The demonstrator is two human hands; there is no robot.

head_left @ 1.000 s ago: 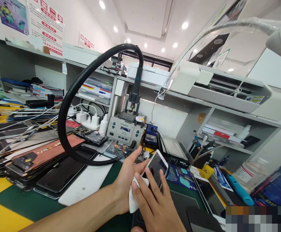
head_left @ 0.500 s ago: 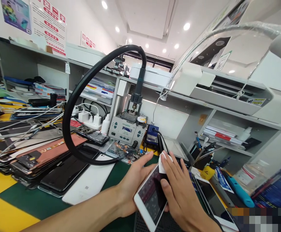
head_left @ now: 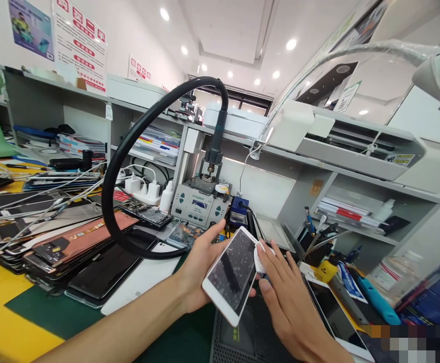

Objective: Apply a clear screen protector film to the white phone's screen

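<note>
My left hand [head_left: 197, 267] is wrapped round the side and back of a white-framed smartphone [head_left: 230, 275], holding it tilted with the screen towards me. Pale specks cover the dark screen, and a darker streak runs through them. A small white wipe [head_left: 258, 260] is under the fingertips of my right hand [head_left: 288, 297], at the phone's upper right edge. That hand's fingers lie close together over the wipe, with the thumb lower down. Whether the wipe touches the glass is hard to tell. Below the phone is a black perforated mat [head_left: 265, 333].
Stacked phone parts [head_left: 79, 237] and a white panel [head_left: 140, 282] lie to the left. A hot air station [head_left: 199, 206] with a looped black hose [head_left: 108, 201] stands behind. A white-framed tablet [head_left: 337, 317] and a blue-handled tool [head_left: 379, 300] are at the right.
My right hand and the wipe have slid off the top of the screen to its right edge, uncovering more glass. The phone has shifted slightly left and up in view.
</note>
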